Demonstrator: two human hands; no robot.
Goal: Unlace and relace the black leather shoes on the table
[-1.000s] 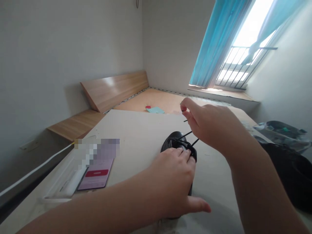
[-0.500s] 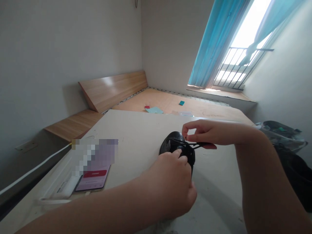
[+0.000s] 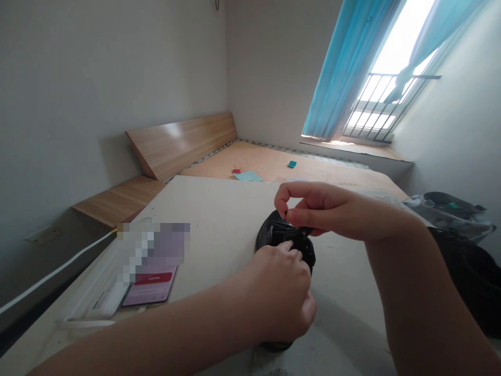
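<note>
A black shoe (image 3: 268,230) with thin black laces sits on the white tabletop (image 3: 219,209), its rounded toe pointing away from me. My left hand (image 3: 279,292) lies over the shoe's middle, fingers curled against the lace area and hiding much of it. Just above the shoe's right side, my right hand (image 3: 313,209) is closed, thumb and index finger pinched together on a black lace. The lace's course between my fingers is partly hidden.
A phone (image 3: 151,290) and a clear plastic case (image 3: 86,297) lie at the left, near a white cable (image 3: 58,271). Beyond the table is a bed surface (image 3: 266,156) with small teal and red items. Bags (image 3: 454,209) stand at the right.
My right hand has moved left and slightly up, over the shoe's toe side. The lace stretch that ran to the right is now mostly hidden. My left hand has barely moved.
</note>
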